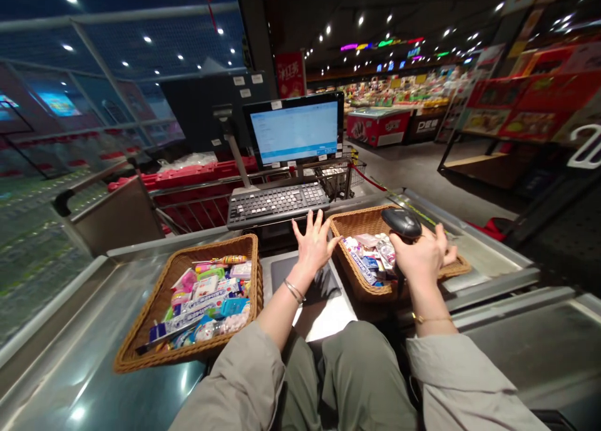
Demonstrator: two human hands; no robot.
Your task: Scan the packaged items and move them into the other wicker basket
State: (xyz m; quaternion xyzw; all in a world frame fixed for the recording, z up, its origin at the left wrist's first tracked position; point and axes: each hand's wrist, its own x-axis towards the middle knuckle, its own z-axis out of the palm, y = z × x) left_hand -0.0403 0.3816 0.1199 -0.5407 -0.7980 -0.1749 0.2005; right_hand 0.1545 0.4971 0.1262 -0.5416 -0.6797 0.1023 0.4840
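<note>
My right hand (419, 256) clamps a black handheld scanner (401, 223) in curled fingers above a brown woven wicker basket (357, 221); my left hand (313, 246), fingers spread apart, sits beside it. A slipping grip could drop the scanner.

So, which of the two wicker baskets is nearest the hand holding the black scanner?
The right basket, under the right hand; the other basket lies beyond the left hand.

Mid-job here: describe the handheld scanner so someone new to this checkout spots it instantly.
At the steel checkout counter, two wicker baskets of packaged goods sit either side of the person. Over the right-hand basket, the right hand closes around a black handheld barcode scanner; its rounded dark top stands out against the flat keyboard beyond.
</note>
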